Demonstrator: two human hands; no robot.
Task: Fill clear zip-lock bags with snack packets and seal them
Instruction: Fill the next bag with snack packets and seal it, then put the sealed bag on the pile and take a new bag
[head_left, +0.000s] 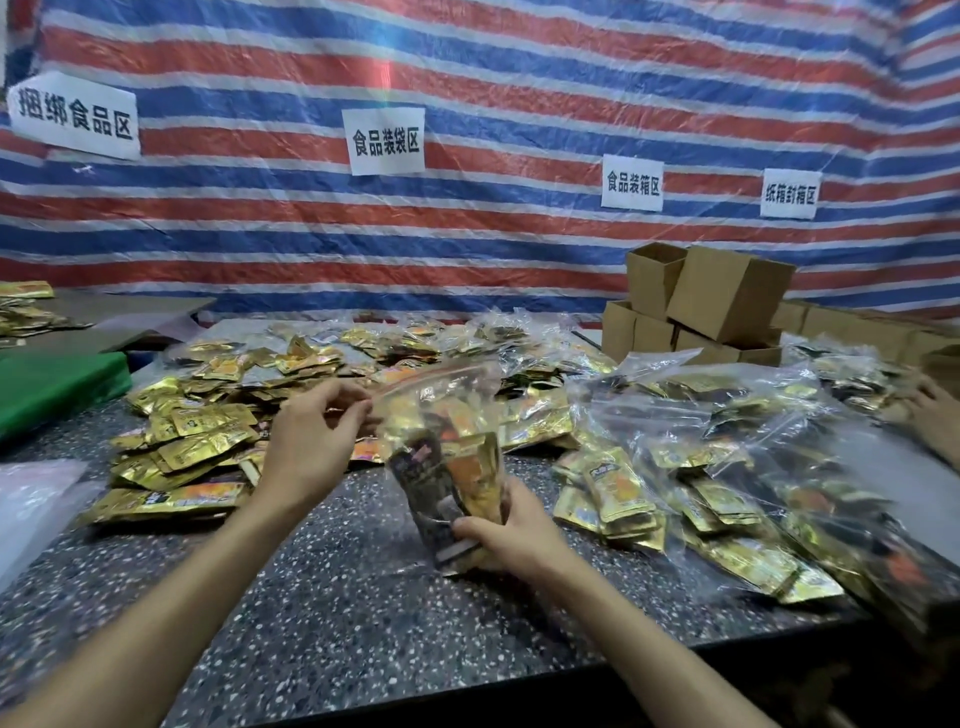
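Note:
A clear zip-lock bag (447, 410) stands upright over the speckled table (332, 613) with gold and dark snack packets (452, 488) inside it. My right hand (511, 530) grips the bag's lower end around the packets. My left hand (317, 436) pinches the bag's top edge at its left corner. Loose gold snack packets (197, 436) lie heaped to the left of my hands.
Filled clear bags (727, 467) are piled on the right. Cardboard boxes (706, 301) are stacked at the back right. Another person's hand (935, 421) rests at the right edge. A green board (57, 384) and flat clear plastic (36, 504) lie at left.

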